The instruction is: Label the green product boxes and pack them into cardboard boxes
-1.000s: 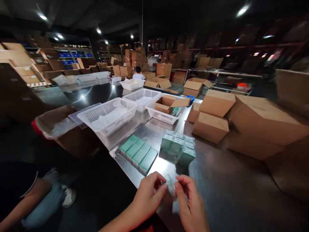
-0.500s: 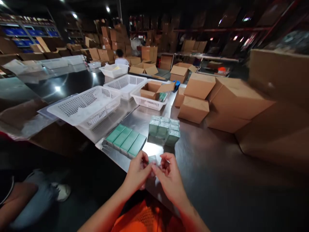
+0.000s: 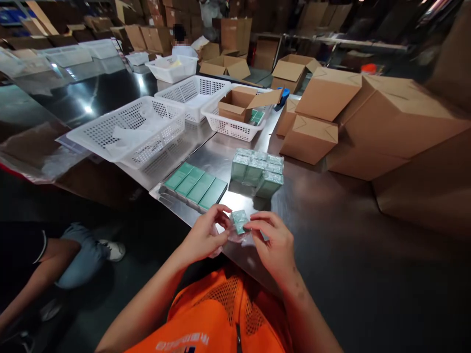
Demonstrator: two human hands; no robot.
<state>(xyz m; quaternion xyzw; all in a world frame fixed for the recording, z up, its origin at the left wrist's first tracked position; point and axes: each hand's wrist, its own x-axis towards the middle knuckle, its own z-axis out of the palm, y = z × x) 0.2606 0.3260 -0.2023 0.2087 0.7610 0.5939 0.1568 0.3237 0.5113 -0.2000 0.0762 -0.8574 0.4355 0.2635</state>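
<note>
A small green box (image 3: 240, 222) in clear plastic film is held low over the metal table's near edge, between my two hands. My left hand (image 3: 209, 231) is closed on the film at its left side, with loose film showing around the fingers. The fingertips of my right hand (image 3: 271, 240) pinch the box's right edge. Just beyond stands a block of film-wrapped green boxes (image 3: 256, 171), stacked close together. To its left a row of several flat green boxes (image 3: 196, 186) lies side by side near the table edge.
White perforated baskets (image 3: 127, 132) stand further back; one basket (image 3: 235, 130) holds an open carton (image 3: 235, 104). Brown cartons (image 3: 312, 139) are stacked on the right. At left, a seated person's leg (image 3: 79, 255) is beside the table. Another person (image 3: 184, 49) is at the back.
The view has tilted down. My right hand has moved away from the left, fingers now at the box's right edge, and the wrapped box shows more fully between my hands.
</note>
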